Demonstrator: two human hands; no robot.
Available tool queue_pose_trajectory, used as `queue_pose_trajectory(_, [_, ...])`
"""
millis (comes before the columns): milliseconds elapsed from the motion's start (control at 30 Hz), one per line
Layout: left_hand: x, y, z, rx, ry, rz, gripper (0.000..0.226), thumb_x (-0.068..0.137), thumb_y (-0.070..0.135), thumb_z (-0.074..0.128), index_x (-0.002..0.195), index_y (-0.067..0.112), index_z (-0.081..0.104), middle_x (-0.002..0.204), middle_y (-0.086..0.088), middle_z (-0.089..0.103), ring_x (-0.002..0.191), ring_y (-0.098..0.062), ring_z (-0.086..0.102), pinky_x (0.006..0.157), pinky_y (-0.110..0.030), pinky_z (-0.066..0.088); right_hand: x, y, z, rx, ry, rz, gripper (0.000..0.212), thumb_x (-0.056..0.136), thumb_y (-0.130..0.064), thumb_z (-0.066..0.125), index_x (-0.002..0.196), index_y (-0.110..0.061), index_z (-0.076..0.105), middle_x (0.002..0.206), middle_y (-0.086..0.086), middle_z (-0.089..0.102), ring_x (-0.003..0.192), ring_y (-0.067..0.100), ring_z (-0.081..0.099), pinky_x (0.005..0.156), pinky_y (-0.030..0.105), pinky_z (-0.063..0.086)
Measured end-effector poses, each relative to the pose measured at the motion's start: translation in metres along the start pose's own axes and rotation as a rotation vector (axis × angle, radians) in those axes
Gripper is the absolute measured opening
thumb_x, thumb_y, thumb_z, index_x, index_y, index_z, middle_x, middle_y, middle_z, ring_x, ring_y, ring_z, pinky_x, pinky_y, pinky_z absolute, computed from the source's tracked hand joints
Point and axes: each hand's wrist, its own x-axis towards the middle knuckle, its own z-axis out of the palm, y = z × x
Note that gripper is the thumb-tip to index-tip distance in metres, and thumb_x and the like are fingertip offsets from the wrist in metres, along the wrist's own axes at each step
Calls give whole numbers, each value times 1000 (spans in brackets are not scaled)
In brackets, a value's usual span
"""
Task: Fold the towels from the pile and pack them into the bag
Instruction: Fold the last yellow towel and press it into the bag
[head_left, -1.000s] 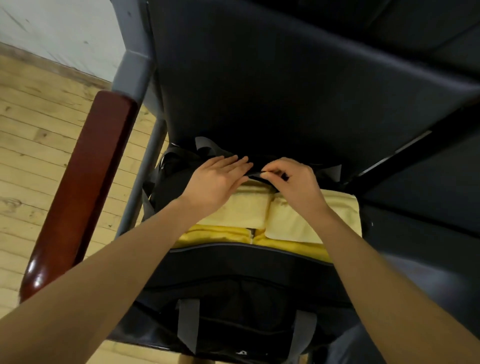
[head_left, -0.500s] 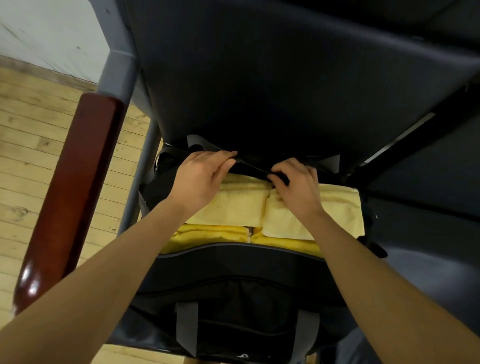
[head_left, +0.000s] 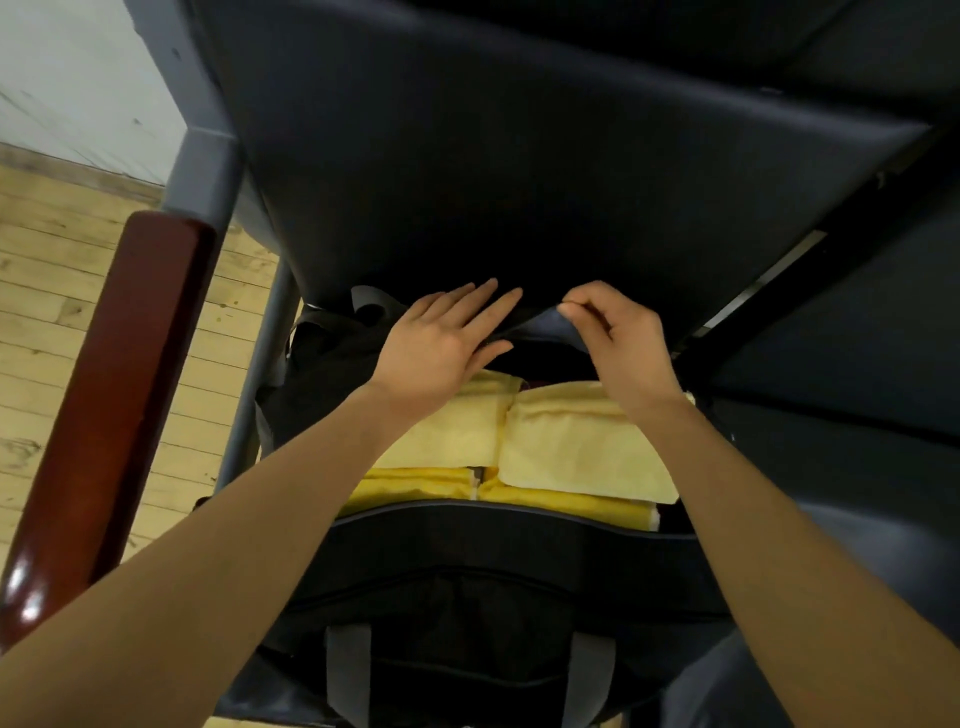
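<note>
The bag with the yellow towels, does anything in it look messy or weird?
Nothing stands out. The folded towels lie flat in neat stacks inside the open bag. The right hand pinches the far edge; the left hand lies flat.

Right hand (head_left: 618, 343) pinching far rim of open black bag (head_left: 498, 535), left hand (head_left: 441, 348) flat beside it, above folded yellow towels (head_left: 571, 447) packed inside

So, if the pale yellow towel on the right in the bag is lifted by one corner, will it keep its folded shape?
Probably not. The pale yellow towel looks soft, with rounded edges, so it would likely droop and unfold. It seems light for its size. It lies flat on darker yellow towels, so it should not roll or tip.
</note>
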Motion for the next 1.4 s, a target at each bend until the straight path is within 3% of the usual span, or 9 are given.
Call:
queue_pose_trajectory(167, [6,12,-12,-93,30,14,45,100,38,35,133,16,55,130,-8,60,104,-26,66,85,-36,53,-10,-5,-10,17,24,-104,10,94,-14,59,97,-10,67,88,-12,61,84,-3,59,77,11,45])
queue_pose_trajectory(367, [-6,19,-28,-283,8,-27,48,103,43,25,138,22,49,140,4,51,112,-15,62,93,-32,47,-40,30,-8,-172,-22,-83,24,86,-22,70,105,-9,64,99,-1,60,93,20,56,79,34,50])
queue_pose_trajectory(500, [-10,25,-33,-277,-47,-65,52,102,47,19,139,24,48,136,6,56,118,-15,58,95,-30,42,-56,43,-9,-73,84,13,13,88,-13,67,99,-7,63,101,-3,53,94,12,55,80,16,47])
queue_pose_trajectory(667, [-17,29,-30,-186,-125,-6,51,101,46,21,138,24,50,134,4,57,125,-21,53,97,-37,42,-55,42,-24,54,137,173,6,93,-13,60,94,-19,62,87,-8,61,79,-2,58,70,14,44])
queue_pose_trajectory(867, [-17,55,-31,-215,-160,2,49,101,44,21,140,26,45,142,3,49,136,-24,40,108,-42,32,-59,17,-62,96,273,77,12,95,-7,55,97,-17,61,89,-7,61,85,-3,56,79,10,43])
queue_pose_trajectory(1000, [-26,58,-42,-238,-92,-67,47,101,45,24,140,26,45,141,3,51,133,-19,44,107,-40,37,-77,7,-68,20,215,19,12,94,-4,57,97,-13,64,90,-7,60,88,-3,57,82,8,42])
queue_pose_trajectory(1167, [-70,44,-66,-170,-200,-93,51,102,50,15,142,28,39,140,1,52,129,-22,49,105,-43,37,-114,-19,-51,-131,140,-102,14,90,-14,60,92,-4,69,90,0,60,86,20,58,79,22,47])
queue_pose_trajectory(1300, [-121,30,-68,-144,-395,-26,51,101,52,6,146,36,22,150,9,33,141,-19,24,113,-44,23,-154,-33,-24,-91,16,-9,15,93,-11,59,100,-4,69,117,4,65,110,15,60,94,29,50])
queue_pose_trajectory(1400, [-149,20,-66,-99,-436,-4,51,101,51,4,146,37,23,151,11,29,144,-19,15,116,-46,16,-184,-32,8,-106,-30,36,19,90,-9,60,105,-2,70,114,8,69,115,18,60,105,40,44])
